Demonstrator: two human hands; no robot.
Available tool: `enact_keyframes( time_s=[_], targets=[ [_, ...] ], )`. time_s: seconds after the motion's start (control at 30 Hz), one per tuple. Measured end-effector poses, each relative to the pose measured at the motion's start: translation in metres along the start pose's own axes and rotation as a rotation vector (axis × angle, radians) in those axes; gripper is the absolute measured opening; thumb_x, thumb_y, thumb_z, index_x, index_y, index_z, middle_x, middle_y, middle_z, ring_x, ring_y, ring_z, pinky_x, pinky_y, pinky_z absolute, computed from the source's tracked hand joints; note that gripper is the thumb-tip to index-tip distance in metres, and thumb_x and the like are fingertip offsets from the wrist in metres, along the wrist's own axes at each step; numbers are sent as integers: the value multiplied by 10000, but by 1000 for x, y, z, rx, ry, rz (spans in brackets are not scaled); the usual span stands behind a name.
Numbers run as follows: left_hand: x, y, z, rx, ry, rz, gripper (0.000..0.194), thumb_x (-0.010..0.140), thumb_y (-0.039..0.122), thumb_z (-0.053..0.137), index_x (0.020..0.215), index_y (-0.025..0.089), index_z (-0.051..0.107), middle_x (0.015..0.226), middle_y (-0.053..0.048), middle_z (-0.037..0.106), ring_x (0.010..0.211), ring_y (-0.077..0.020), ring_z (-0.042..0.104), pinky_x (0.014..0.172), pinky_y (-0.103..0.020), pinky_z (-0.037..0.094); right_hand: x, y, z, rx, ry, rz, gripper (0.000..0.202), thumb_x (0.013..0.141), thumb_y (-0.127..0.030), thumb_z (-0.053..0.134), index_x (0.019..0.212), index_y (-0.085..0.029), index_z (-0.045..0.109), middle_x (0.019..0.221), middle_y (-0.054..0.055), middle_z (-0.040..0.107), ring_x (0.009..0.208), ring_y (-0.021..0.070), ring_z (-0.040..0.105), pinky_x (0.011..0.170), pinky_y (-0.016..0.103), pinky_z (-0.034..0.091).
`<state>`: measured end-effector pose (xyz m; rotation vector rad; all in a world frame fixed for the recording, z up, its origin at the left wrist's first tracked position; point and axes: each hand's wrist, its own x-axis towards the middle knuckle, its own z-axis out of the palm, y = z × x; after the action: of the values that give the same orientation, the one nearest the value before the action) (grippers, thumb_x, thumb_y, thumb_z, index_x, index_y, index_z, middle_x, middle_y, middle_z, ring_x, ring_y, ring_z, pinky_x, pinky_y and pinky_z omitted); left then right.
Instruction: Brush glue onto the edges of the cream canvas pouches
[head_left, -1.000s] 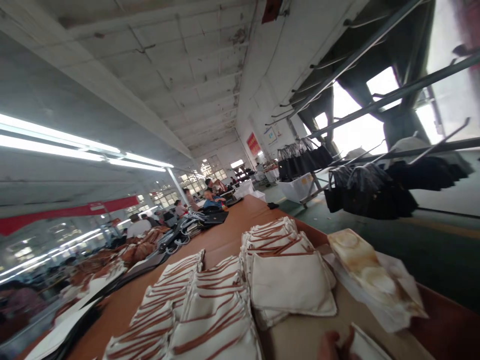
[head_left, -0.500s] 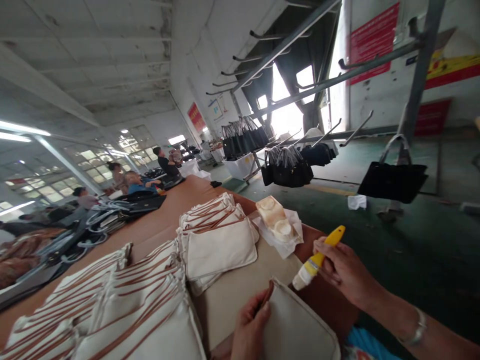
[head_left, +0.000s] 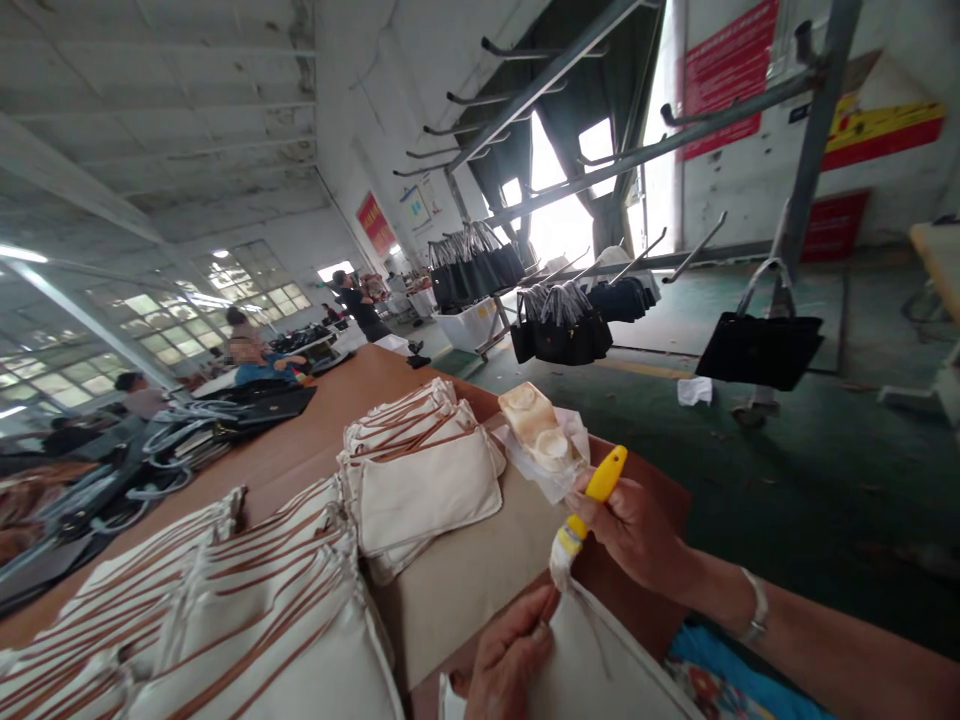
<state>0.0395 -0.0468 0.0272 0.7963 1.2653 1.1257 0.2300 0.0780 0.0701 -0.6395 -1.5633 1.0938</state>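
Note:
A yellow-handled paintbrush [head_left: 604,476] is held in my right hand [head_left: 637,530], its white-coated bristles touching the upper corner of a cream bag piece [head_left: 592,650]. My left hand [head_left: 514,650] pinches the same piece close to that corner; part of the piece is hidden behind the fingers. Just beyond my right hand, a cream-coloured plastic container [head_left: 534,418] rests on a white sheet [head_left: 551,485] at the table edge. To the left lies a stack of cream pouches [head_left: 427,490] with brown edging.
More rows of cream pouches [head_left: 247,620] cover the brown table [head_left: 337,410] at left. Black bags [head_left: 562,335] hang from a metal rack [head_left: 615,180] across the aisle. Dark bags with pale handles [head_left: 217,425] lie farther left. Several people [head_left: 259,360] are in the background.
My right hand has moved left, bringing the brush from beside the bag piece onto its corner. My left hand still pinches the piece, and the view has shifted slightly.

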Motion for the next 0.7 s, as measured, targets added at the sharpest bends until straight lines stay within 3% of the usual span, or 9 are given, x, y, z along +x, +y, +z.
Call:
enact_keyframes(
  time_s=[0.13,0.33,0.5,0.6,0.7],
  targets=[
    [-7,14,7,-12,-17,-53,470,689,374,697,1135,225,708,1225,-72,674,1248,-375,501,1002,-528,412,6,-8,-8,-78,48,-54,256,950,-381,536,786,-190,582,661,-5,519,607,166,503,594,272,422],
    [2,0,4,-37,49,2,504,625,413,734,1071,177,737,1172,-110,698,1232,-372,517,1015,-498,411,-2,-6,-5,-35,-95,-85,231,945,-345,551,775,-190,558,709,4,537,638,169,519,627,278,429],
    [2,-1,2,103,65,87,524,678,541,709,1062,185,731,1146,-110,706,1148,-334,581,944,-448,474,1,4,-13,-105,84,13,260,960,-393,525,797,-194,566,601,-26,475,547,157,466,540,266,391],
    [-1,-2,6,294,140,212,456,746,572,657,992,196,733,942,-85,736,894,-244,658,790,-333,519,4,8,-22,-61,105,93,276,955,-435,532,835,-189,574,571,-36,457,492,141,409,478,257,355],
    [-3,-5,12,636,233,490,340,790,530,642,850,206,723,728,-30,659,673,-154,611,656,-234,488,6,10,-25,83,79,155,292,953,-456,534,842,-187,564,557,-46,439,464,125,371,433,243,315]
  ],
)
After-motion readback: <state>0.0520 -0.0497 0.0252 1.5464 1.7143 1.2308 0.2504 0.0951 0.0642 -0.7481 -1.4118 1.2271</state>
